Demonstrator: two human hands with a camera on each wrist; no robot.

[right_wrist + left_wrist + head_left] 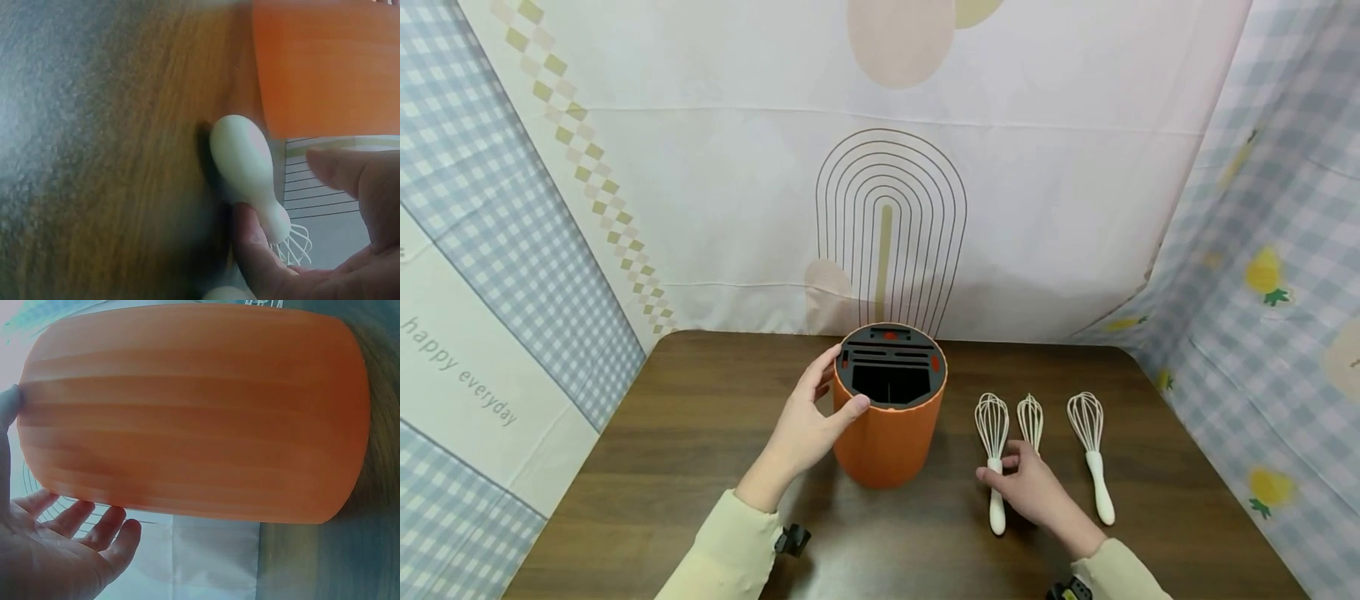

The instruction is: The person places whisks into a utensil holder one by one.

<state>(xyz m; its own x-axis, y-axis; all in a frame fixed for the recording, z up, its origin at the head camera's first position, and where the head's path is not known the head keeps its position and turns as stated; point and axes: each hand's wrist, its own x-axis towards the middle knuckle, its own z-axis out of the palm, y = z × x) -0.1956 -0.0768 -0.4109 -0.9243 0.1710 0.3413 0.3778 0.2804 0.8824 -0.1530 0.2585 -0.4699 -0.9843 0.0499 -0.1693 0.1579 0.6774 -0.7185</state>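
Observation:
An orange ribbed holder with a dark slotted top stands upright mid-table and fills the left wrist view. My left hand grips it near the rim, with the thumb on the near side and the fingers round the far side. Three white whisks lie side by side to its right: left whisk, middle whisk and right whisk. My right hand lies over the middle whisk's handle. One finger touches the left whisk's handle while another digit hovers clear of it.
The brown wooden table is bordered by hanging patterned cloths at the back and on both sides. Its right edge lies just beyond the right whisk. Black wrist mounts show at my sleeves.

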